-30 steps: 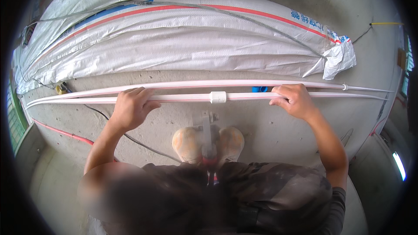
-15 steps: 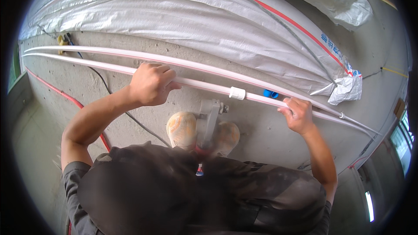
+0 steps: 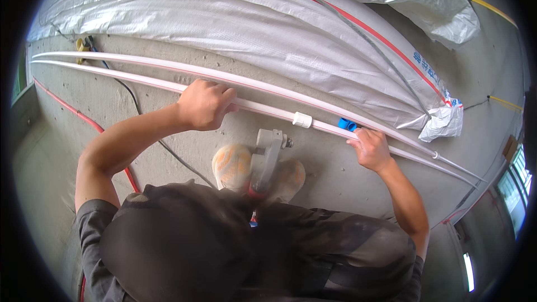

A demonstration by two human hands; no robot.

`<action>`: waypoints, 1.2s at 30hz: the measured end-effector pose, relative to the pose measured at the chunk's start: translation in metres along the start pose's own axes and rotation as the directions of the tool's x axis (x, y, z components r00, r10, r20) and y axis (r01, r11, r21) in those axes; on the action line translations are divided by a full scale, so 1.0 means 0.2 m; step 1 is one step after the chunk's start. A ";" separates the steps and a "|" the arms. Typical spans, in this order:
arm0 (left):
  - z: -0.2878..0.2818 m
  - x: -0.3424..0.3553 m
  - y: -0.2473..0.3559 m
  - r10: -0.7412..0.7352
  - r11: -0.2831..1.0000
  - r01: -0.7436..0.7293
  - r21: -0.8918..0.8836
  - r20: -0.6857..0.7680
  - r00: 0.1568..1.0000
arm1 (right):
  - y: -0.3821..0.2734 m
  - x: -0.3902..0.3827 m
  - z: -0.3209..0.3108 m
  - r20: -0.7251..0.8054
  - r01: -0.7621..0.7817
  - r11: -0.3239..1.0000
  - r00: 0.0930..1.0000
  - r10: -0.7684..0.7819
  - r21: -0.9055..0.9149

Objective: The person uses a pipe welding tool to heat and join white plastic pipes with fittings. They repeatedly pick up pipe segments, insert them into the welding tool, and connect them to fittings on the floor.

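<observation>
A long white plastic pipe (image 3: 267, 109) with a thin red stripe runs across in front of me. My left hand (image 3: 206, 104) is closed over it left of the middle. Farther right, my right hand (image 3: 370, 147) grips the same pipe. Between my hands a white coupling (image 3: 302, 119) sits around the pipe, nearer the right hand. A blue pipe fitting (image 3: 347, 124) lies just beyond my right fingers, by a second white pipe (image 3: 313, 102) stretched behind the first. Between my shoes stands a grey tool (image 3: 269, 140), its lower end hidden by my clothes.
White woven plastic sacking (image 3: 235, 28) with a red stripe spreads along the far side. A red hose (image 3: 84, 116) and a black cable (image 3: 136, 106) cross the concrete floor (image 3: 335, 190) at left. A yellow-and-blue object (image 3: 84, 45) lies beyond the pipes' left ends.
My right hand has shifted slightly left along with its grip, now beside the blue fitting. My left hand has moved a little right. The view has shifted slightly.
</observation>
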State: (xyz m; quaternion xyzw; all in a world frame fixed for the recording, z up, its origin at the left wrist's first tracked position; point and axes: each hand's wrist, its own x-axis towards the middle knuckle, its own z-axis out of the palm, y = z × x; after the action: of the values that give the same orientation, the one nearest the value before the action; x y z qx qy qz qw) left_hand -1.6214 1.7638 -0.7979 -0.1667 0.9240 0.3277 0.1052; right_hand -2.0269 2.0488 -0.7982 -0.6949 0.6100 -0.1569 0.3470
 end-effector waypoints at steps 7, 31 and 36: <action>-0.04 0.03 0.03 0.085 0.996 -0.085 -0.002 0.030 0.996 | 0.01 0.00 0.07 -0.061 0.038 0.998 0.997 -0.041 -0.054; 0.04 0.03 -0.01 0.091 0.994 -0.093 -0.055 -0.035 0.995 | -0.19 0.24 0.15 -0.020 0.069 0.997 0.997 -0.070 -0.027; 0.07 0.02 -0.02 0.097 0.993 -0.102 -0.065 -0.073 0.993 | -0.24 0.31 0.19 -0.004 0.084 0.996 0.996 -0.084 -0.036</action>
State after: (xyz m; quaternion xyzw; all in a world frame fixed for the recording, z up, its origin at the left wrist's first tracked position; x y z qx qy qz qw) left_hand -1.6225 1.7688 -0.8121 -0.1353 0.9224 0.3583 0.0508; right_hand -1.9548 2.0007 -0.8057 -0.7255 0.5840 -0.1624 0.3260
